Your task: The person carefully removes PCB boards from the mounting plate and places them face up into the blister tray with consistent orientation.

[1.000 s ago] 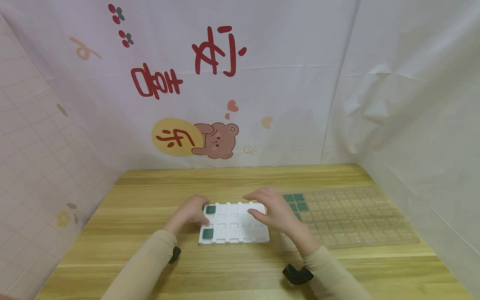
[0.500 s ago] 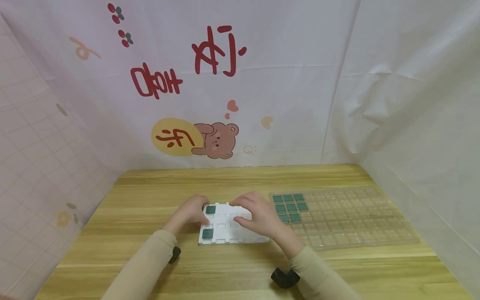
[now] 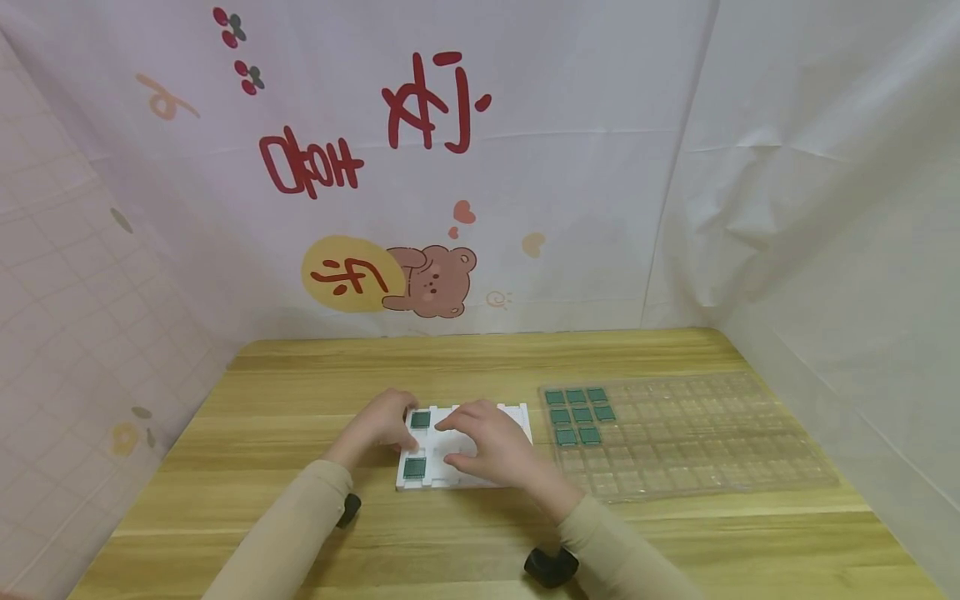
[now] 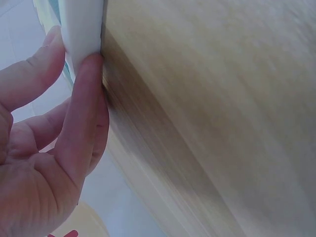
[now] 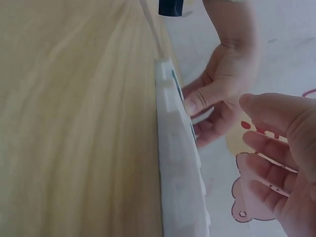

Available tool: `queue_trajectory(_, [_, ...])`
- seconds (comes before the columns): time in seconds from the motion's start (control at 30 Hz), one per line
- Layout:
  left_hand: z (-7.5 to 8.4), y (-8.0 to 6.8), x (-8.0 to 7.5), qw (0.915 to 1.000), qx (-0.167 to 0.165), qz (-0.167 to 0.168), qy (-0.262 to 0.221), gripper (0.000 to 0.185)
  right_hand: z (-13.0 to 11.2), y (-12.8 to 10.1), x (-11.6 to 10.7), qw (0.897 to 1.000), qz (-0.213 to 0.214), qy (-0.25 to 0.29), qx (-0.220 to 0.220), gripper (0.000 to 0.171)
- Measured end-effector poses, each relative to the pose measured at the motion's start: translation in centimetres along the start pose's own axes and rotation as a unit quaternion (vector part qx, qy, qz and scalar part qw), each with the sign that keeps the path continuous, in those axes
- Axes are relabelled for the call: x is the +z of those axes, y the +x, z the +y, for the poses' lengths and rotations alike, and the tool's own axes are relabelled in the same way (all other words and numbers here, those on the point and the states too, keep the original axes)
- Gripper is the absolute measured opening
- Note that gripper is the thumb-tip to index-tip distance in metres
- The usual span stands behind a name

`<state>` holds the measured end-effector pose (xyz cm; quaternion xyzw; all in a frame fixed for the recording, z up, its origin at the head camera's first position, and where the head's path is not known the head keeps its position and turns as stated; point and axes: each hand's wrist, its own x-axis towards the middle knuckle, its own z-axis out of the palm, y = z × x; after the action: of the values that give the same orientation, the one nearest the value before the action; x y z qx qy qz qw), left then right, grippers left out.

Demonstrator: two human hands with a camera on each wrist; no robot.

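From the head view, your left hand [image 3: 382, 427] grips the left edge of the white tray [image 3: 517, 417], which lies flat on the wooden table [image 3: 300, 392]; your right hand [image 3: 483, 450] hovers over the tray's middle with fingers loosely spread, and I cannot tell whether it carries a chip; two green chips [image 3: 421, 419] sit in the tray's left column, one behind the other, and the other pockets that show are bare; just right of it lies the clear blister tray [image 3: 712, 442] with eight green chips [image 3: 576, 414] bunched in its near-left corner and the rest of its cells vacant; I judge you are at the placing step, with most of the filling yet to do, and the next move calls for lining your fingertips squarely over a bare pocket beside the filled ones.

From the left wrist view, your thumb and fingers [image 4: 81, 113] pinch the tray's white edge [image 4: 81, 24] where it meets the table; the grip looks firm; keep it so, since the tray could slide when pressed.

From the right wrist view, your right fingers [image 5: 276, 148] hang relaxed and apart above the tray [image 5: 177, 163], holding nothing that shows; your other hand [image 5: 222, 89] clasps the far edge; a sliver of green peeks at the tray's top face.
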<state>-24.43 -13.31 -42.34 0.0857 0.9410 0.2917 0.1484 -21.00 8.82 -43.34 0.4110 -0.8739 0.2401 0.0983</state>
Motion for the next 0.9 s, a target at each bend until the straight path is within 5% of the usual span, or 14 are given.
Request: queue_trajectory(0.9, [-0.2,0.0,-0.1,0.9998,0.022,-0.001,-0.001,0.056,-2.7,2.0,3.5,0.994,-0.053,-0.099,0.010,0.035])
